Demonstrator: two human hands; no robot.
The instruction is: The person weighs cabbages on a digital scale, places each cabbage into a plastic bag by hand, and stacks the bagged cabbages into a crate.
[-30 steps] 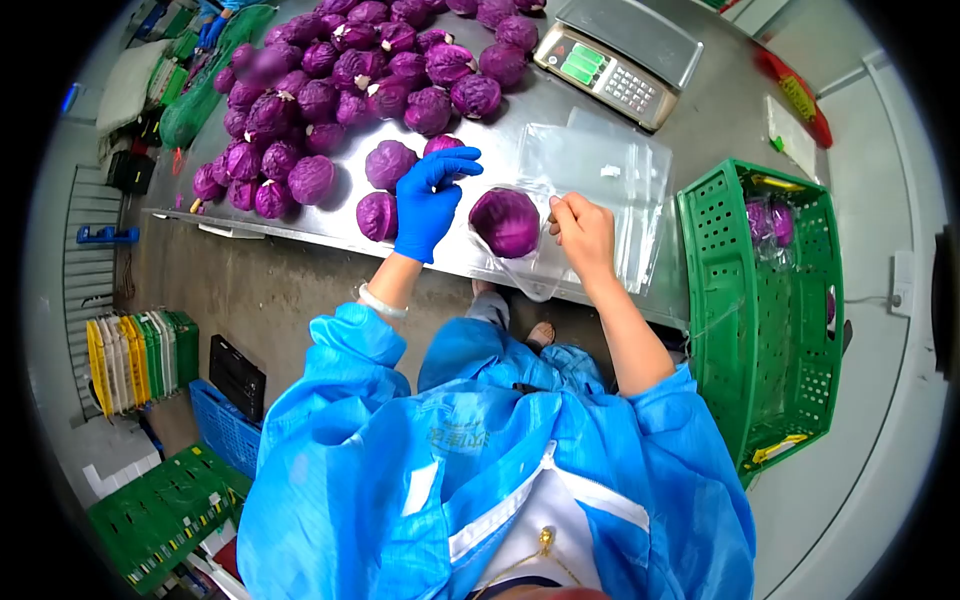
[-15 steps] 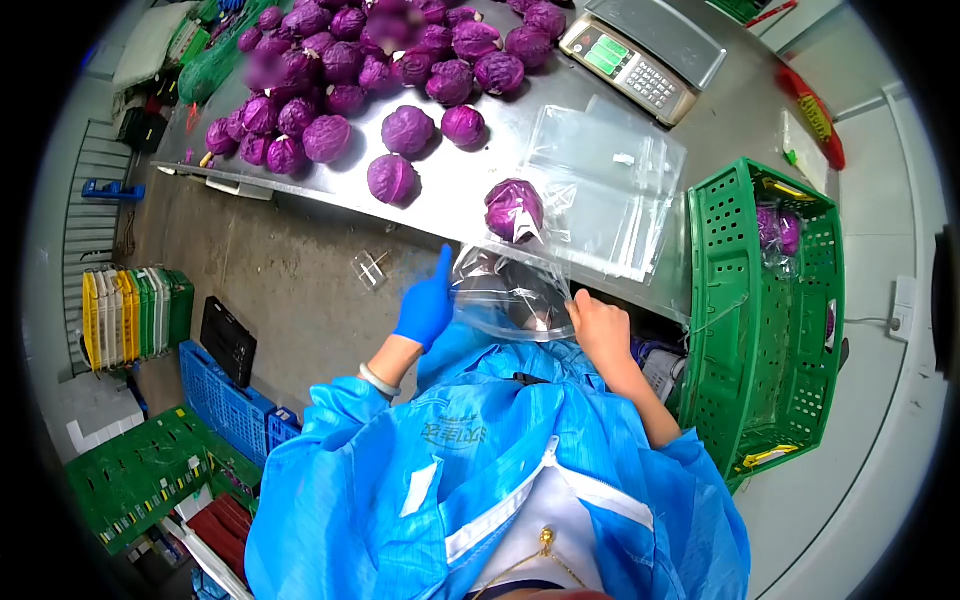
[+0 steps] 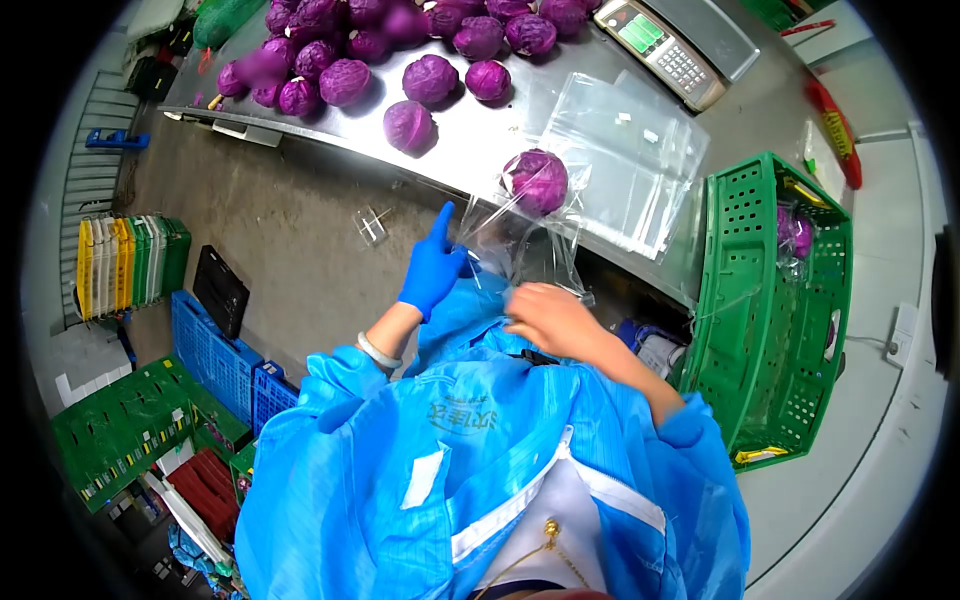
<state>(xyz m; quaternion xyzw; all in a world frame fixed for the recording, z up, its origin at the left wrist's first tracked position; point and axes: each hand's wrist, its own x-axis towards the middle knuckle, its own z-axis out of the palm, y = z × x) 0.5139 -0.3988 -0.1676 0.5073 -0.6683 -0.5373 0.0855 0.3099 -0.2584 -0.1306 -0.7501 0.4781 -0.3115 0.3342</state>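
At the table's front edge a clear plastic bag (image 3: pixel 540 255) hangs below a purple cabbage (image 3: pixel 537 183), and its upper part reaches against the cabbage. My left hand (image 3: pixel 432 268), in a blue glove, grips the bag's left side with the index finger stretched out. Bare and slightly blurred, my right hand (image 3: pixel 555 318) is at the bag's lower edge, its fingers curled in; the fingertips' hold on the film is partly hidden. Flat clear bags (image 3: pixel 635 150) lie stacked to the right of the cabbage.
More purple cabbages (image 3: pixel 430 78) lie on the metal table (image 3: pixel 350 150). A digital scale (image 3: pixel 665 50) stands at the back right. Beside the table's right end is a green crate (image 3: pixel 725 330) with bagged cabbage (image 3: pixel 795 235) inside. Crates (image 3: pixel 215 345) stand on the left.
My right hand has moved left across the bag's lower edge, and the bag's spread opening has narrowed. My left hand has risen slightly. The view has shifted, with the table now higher up.
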